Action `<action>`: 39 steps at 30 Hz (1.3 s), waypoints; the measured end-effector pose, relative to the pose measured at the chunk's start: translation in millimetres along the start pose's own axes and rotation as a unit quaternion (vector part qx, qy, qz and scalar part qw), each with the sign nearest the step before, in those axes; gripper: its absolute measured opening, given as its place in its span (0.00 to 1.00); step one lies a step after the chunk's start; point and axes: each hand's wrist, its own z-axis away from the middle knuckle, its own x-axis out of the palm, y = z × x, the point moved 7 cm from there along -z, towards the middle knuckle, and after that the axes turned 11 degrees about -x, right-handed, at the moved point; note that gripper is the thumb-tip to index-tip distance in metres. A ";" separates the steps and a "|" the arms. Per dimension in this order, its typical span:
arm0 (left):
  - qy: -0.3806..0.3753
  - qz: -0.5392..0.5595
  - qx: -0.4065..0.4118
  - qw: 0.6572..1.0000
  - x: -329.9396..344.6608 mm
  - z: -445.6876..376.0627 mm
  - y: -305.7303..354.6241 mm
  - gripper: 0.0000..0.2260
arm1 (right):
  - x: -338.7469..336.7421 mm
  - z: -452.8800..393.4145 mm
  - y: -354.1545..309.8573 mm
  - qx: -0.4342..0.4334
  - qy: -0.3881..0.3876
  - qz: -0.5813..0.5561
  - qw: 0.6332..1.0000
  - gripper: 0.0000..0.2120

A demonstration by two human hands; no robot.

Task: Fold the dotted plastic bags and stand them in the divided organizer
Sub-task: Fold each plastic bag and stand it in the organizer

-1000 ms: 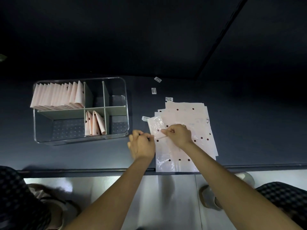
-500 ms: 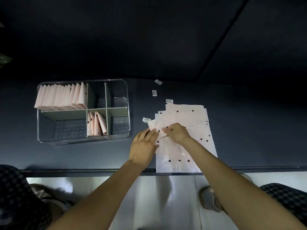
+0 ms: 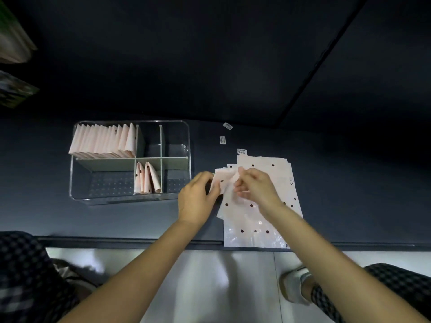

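A pile of flat pink dotted plastic bags (image 3: 263,220) lies on the dark table at the right, reaching the near edge. My left hand (image 3: 198,199) and my right hand (image 3: 254,187) both grip the top dotted bag (image 3: 224,183), whose upper left part is lifted and crumpled between them. The clear divided organizer (image 3: 177,127) stands to the left. Its back left compartment holds a row of several folded bags (image 3: 102,143). Three folded bags (image 3: 147,180) stand in the front middle compartment.
Small white stickers (image 3: 222,139) lie on the table behind the pile. The table's near edge (image 3: 116,240) runs below my wrists, with pale floor and a shoe (image 3: 293,283) beneath. Checked fabric shows at both lower corners.
My left hand slid right and took hold of the top bag's left edge. Both hands raised and bunched its upper part, which lay flat before.
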 end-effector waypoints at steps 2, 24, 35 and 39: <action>-0.014 0.025 -0.013 0.999 -7.8 -0.8 -0.8 0.03 | 29.6 19.5 -7.0 -0.066 -0.033 0.061 0.995 0.07; -0.069 0.226 -0.153 0.959 -81.0 -21.7 -62.5 0.10 | 136.4 2.3 -35.5 -0.125 -0.048 0.085 0.987 0.05; -0.024 -0.225 -0.020 0.974 -94.3 -30.3 -102.1 0.14 | 146.8 -7.2 -32.5 -0.165 -0.023 0.283 0.945 0.13; -0.020 -0.253 -0.013 0.967 -93.9 -27.6 -112.5 0.11 | 158.3 -10.2 -44.5 -0.220 -0.065 0.388 0.893 0.12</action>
